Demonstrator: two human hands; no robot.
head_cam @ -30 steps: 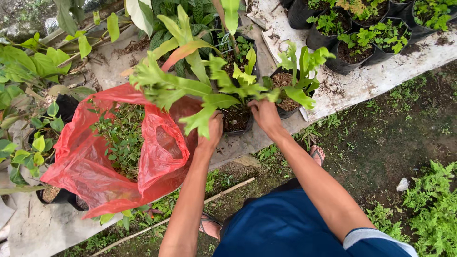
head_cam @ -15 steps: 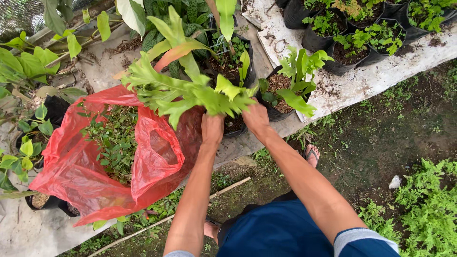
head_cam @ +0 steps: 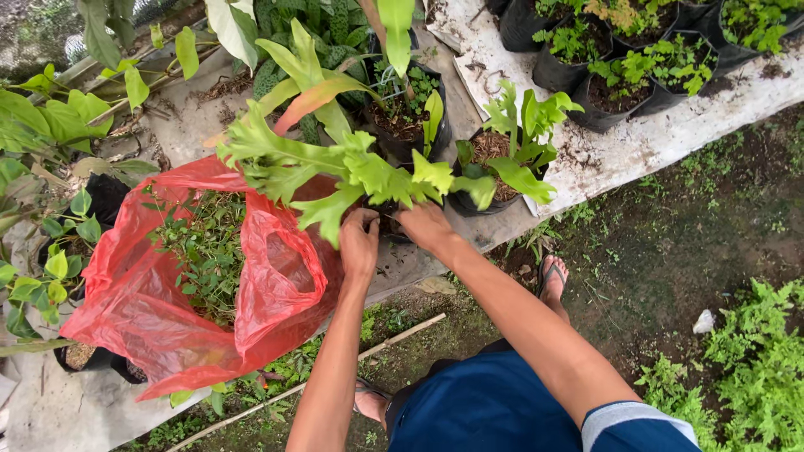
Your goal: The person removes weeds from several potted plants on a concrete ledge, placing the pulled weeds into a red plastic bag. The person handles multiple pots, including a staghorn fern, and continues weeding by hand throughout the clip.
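I am holding a fern in a small black pot point(head_cam: 387, 219) with both hands: my left hand point(head_cam: 360, 244) is grasping the pot's side at about 7 o'clock of it, fingers curled closed on it, and my right hand point(head_cam: 425, 226) is gripping its other side at about 4 o'clock, so the grip on each side is clenched on the pot. The pot itself is mostly hidden behind my fingers and the broad, lobed green fronds point(head_cam: 335, 167), which are spreading out toward 9 and 3 o'clock. The plant is sitting at the near edge of the weathered table point(head_cam: 636, 146), just beside the open mouth of a red plastic bag point(head_cam: 167, 310), which is lying at 8 o'clock of my hands and holding a small-leaved plant point(head_cam: 205, 251). At 1 o'clock another potted fern point(head_cam: 511, 159) is standing close by, with more black pots point(head_cam: 603, 92) beyond it.
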